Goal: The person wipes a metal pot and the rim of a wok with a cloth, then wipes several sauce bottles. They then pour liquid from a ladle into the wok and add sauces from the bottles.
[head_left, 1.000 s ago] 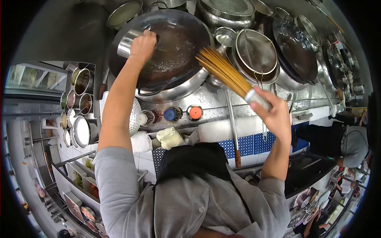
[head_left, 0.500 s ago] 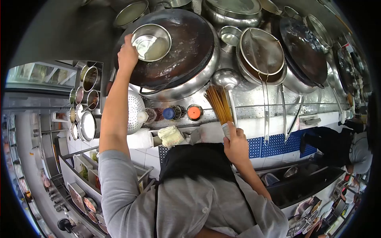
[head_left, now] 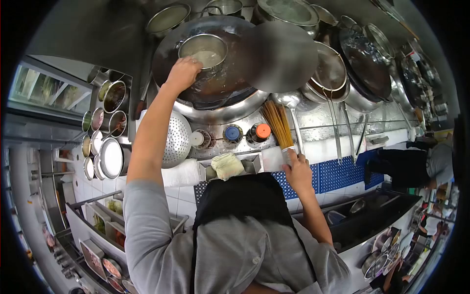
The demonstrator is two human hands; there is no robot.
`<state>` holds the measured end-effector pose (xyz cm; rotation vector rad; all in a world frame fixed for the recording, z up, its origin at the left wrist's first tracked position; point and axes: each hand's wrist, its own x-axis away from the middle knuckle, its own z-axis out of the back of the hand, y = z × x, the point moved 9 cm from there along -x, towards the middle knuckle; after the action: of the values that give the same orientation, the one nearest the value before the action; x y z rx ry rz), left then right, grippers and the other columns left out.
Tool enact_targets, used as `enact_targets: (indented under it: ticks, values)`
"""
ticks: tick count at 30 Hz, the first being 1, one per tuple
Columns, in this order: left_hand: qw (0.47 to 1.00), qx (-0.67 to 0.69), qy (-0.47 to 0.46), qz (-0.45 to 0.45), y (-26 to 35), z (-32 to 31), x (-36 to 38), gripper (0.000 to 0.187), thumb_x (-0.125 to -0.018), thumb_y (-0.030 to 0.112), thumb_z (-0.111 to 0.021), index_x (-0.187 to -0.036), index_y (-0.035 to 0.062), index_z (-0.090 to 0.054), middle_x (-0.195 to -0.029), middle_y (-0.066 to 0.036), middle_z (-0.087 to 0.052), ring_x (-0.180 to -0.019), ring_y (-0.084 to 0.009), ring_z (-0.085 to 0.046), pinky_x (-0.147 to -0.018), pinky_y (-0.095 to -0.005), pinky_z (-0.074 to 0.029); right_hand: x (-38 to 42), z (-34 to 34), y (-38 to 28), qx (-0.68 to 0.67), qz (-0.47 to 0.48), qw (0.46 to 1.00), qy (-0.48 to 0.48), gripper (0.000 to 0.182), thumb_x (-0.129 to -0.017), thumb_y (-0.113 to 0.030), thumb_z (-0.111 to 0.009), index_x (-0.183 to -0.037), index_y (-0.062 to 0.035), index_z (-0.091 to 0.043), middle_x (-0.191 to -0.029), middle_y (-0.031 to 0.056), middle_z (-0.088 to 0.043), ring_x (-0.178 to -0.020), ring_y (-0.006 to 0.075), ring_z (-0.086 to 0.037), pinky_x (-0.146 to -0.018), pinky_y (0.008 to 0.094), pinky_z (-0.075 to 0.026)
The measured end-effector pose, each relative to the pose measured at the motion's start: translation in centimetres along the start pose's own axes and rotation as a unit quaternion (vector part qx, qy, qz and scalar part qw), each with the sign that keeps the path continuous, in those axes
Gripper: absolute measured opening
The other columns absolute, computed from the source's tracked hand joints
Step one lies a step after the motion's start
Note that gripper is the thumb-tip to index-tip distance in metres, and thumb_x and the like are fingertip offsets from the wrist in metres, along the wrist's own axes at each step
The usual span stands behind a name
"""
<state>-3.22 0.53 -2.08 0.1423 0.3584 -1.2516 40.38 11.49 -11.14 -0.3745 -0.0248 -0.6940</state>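
My left hand (head_left: 185, 72) is closed on the near rim of a round metal bowl (head_left: 221, 55), held over the large dark wok (head_left: 166, 66). Some cloudy liquid shows inside the bowl, and the wok's surface below looks wet and shiny. Low on the right, my right hand (head_left: 299, 175) is closed around the pale handle of a bamboo wok brush (head_left: 277, 122). The brush's bristles point up and away from me, beside a metal ladle (head_left: 289, 99). A grey blurred patch hides the wok's right side.
Bottles with a blue cap (head_left: 232, 133) and an orange cap (head_left: 263, 131) stand by a perforated strainer (head_left: 177, 139). A folded cloth (head_left: 227, 166) lies at the counter edge. Right of the wok are a mesh strainer (head_left: 329, 68) and another wok (head_left: 364, 61). A person (head_left: 438, 161) stands far right.
The bowl in my left hand has moved right over the wok, and its tilt differs. My right hand still holds the brush, now slightly farther right in view. The whole view has shifted a little.
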Motion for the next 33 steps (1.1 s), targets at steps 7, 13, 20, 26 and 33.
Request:
enact_targets:
  ticks: [7,13,20,26,33]
  values:
    - [0.904,0.272,0.150,0.295,-8.0,-2.0,-1.2,0.021,-0.091,0.021,-0.061,-0.103,0.0039,-0.068,-0.098,-0.020,-0.070,-0.094,-0.0367,-0.067,-0.085,-0.0440,-0.051,5.6,1.9,2.0,-0.139,-0.073,0.976,0.149,0.053,-0.083,-0.013,-0.073,-0.132,-0.0041,-0.055,-0.112,0.0244,-0.062,-0.101,0.0435,-0.061,-0.089,0.0492,-0.049]
    - [0.513,0.674,0.259,0.465,-13.3,-8.6,2.5,0.016,-0.095,0.010,-0.059,-0.100,-0.0033,-0.065,-0.095,-0.013,-0.069,-0.088,-0.0258,-0.067,-0.077,-0.0388,-0.053,12.0,-0.6,5.9,-0.247,-0.168,0.918,0.261,0.042,-0.089,-0.014,-0.071,-0.127,-0.0015,-0.061,-0.110,0.0185,-0.067,-0.088,0.0251,-0.066,-0.075,0.0336,-0.053]
    - [0.279,0.824,0.274,0.410,-17.7,-8.8,2.7,0.016,-0.101,0.009,-0.048,-0.103,-0.0008,-0.060,-0.105,-0.014,-0.066,-0.093,-0.0272,-0.068,-0.079,-0.0403,-0.057,19.2,-7.7,10.0,-0.200,-0.337,0.900,0.189,0.035,-0.088,-0.019,-0.070,-0.120,-0.0044,-0.066,-0.085,0.0162,-0.073,-0.074,0.0263,-0.071,-0.072,0.0363,-0.054]
    - [0.241,0.859,0.291,0.345,-15.7,0.3,2.1,0.036,-0.105,0.019,-0.029,-0.117,-0.0038,-0.055,-0.125,-0.020,-0.062,-0.118,-0.0343,-0.060,-0.105,-0.0541,-0.045,30.2,-21.1,14.3,-0.271,-0.491,0.821,0.106,0.024,-0.090,-0.016,-0.067,-0.112,-0.0058,-0.068,-0.077,0.0073,-0.069,-0.054,0.0193,-0.064,-0.045,0.0351,-0.051]
    - [0.121,0.942,0.200,0.242,-17.8,-2.8,1.6,0.032,-0.099,0.016,-0.035,-0.101,-0.0009,-0.061,-0.096,-0.017,-0.069,-0.090,-0.0308,-0.068,-0.085,-0.0475,-0.054,38.0,-30.8,12.4,-0.313,-0.577,0.750,-0.072,0.020,-0.094,-0.020,-0.060,-0.105,-0.0071,-0.069,-0.069,0.0139,-0.067,-0.053,0.0212,-0.065,-0.046,0.0367,-0.052]
